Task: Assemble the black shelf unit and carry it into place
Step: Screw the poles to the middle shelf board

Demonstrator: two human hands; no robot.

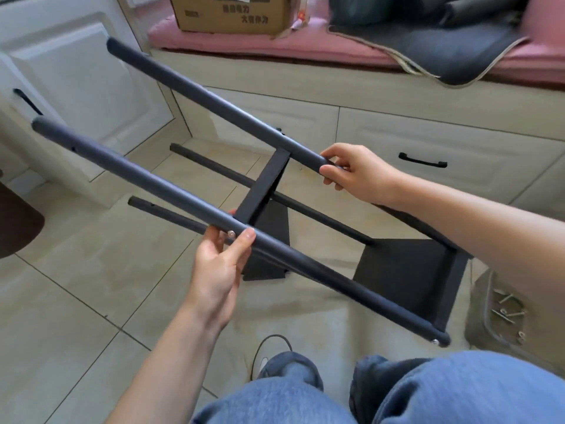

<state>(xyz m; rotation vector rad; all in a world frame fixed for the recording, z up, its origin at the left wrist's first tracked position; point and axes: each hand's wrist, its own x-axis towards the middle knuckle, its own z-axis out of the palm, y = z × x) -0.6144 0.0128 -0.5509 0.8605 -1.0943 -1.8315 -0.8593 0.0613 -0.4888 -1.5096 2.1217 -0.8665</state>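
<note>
Holding the black shelf frame point(263, 191) up off the floor, tilted, the person has both hands on it; the left hand point(221, 261) grasps the near pole point(153, 185) from below, fingers wrapped behind it and thumb pressed on top, right beside a silver screw head point(231, 233); the right hand point(356, 172) pinches the end of the far pole point(214, 102), fingertips curled round its tip. A flat black crossbar point(264, 186) links the two raised poles; lower down, two thinner poles point(214, 172) of the same frame run over the tiled floor point(61, 301), joined by black shelf panels point(403, 267); the near pole's bottom end sits close to the person's right knee. Loose screws point(506, 313) lie in a beige pouch point(480, 304) at the right; a cardboard box point(229, 13) and a dark blanket point(443, 41) rest on the pink bench cushion point(275, 47) behind, white drawers point(428, 139) beneath it.
</note>
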